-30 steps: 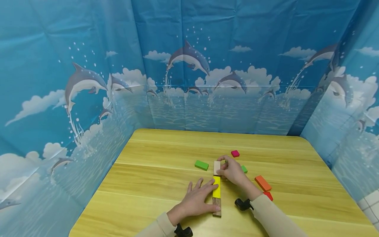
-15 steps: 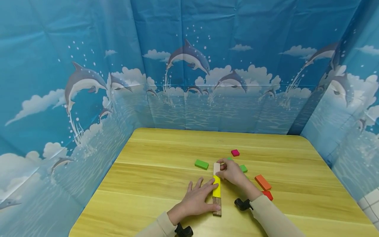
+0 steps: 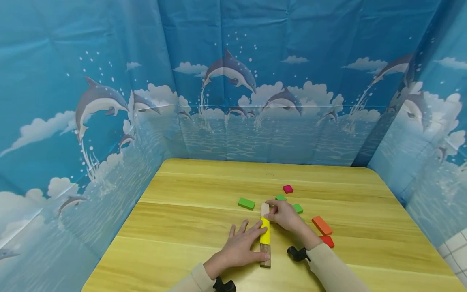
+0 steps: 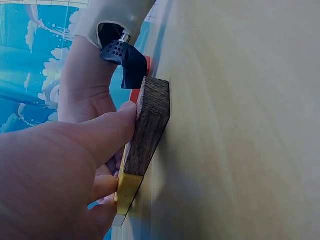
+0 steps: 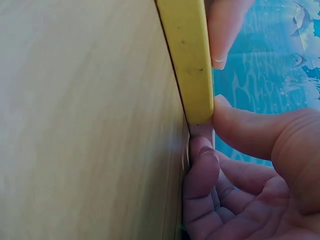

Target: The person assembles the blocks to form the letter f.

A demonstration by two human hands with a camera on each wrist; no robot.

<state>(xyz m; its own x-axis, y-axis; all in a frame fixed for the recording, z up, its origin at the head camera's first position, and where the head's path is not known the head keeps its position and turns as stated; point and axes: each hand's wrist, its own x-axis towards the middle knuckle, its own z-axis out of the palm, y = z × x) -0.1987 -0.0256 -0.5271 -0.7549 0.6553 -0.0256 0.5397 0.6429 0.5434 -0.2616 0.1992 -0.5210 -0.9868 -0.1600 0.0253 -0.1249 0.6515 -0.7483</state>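
Note:
Three wooden blocks lie end to end in a row on the table: a dark brown block (image 3: 265,263) nearest, a yellow block (image 3: 265,235) in the middle, a pale wood block (image 3: 264,209) at the far end. My left hand (image 3: 237,246) lies spread along the row, its thumb on the brown block and fingertips on the yellow one. With bent fingers and thumb, my right hand (image 3: 286,216) holds the pale block from the right. In the right wrist view, the thumb (image 5: 245,127) reaches the joint between the yellow and pale blocks, and the curled fingers partly hide the pale one.
A green block (image 3: 246,203) lies left of the row. Beyond and beside my right hand are more green blocks (image 3: 298,208) and a small pink block (image 3: 288,189). An orange block (image 3: 322,225) and a red block (image 3: 327,241) lie by my right forearm.
My right hand has shifted the pale block slightly toward me, up against the yellow block. The left hand has stayed in place on the row.

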